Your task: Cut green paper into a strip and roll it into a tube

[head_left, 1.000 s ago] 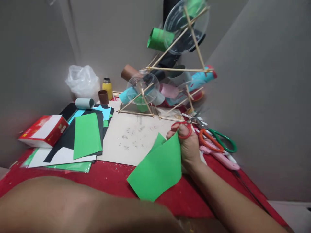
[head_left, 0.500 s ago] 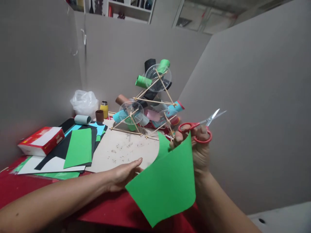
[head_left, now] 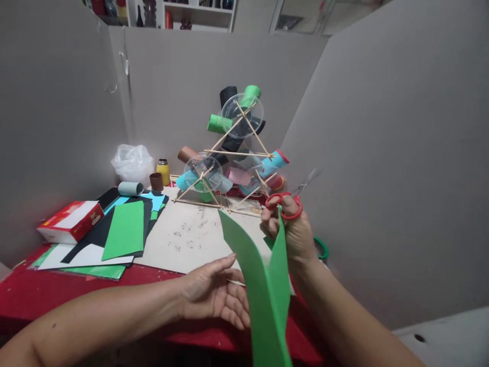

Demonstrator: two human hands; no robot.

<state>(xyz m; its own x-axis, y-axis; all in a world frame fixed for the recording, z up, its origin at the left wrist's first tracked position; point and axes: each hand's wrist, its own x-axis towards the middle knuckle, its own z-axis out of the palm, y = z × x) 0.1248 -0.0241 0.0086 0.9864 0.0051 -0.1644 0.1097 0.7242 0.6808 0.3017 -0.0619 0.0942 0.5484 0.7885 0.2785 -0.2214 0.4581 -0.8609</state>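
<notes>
Fingers of the right hand [head_left: 292, 232] are clenched around the red scissors [head_left: 284, 204], thumb through one loop, and they also pinch the top edge of a green sheet [head_left: 263, 285]. That sheet hangs down from the fingers, folded or curled so two leaves show edge-on, its lower end running out of the bottom of the view. The scissor blades point up and to the right, away from the fingers; they are blurred, so whether they are parted I cannot tell.

Left hand [head_left: 214, 293] is released, palm up, fingers spread and slightly curled, just left of the sheet and below the right fingers. Its fingertips lie close to the sheet, perhaps brushing it; the view is too poor to be sure.

Beyond both hands, a stick frame [head_left: 229, 153] with clear cups and coloured paper tubes stands on a pale board [head_left: 191, 239]. Far to the left of the fingers, a paper stack [head_left: 122, 232] lies on the red surface [head_left: 23, 290], with a red box [head_left: 71, 221] beside it. A green ring [head_left: 322, 248] peeks out just right of the right wrist.
</notes>
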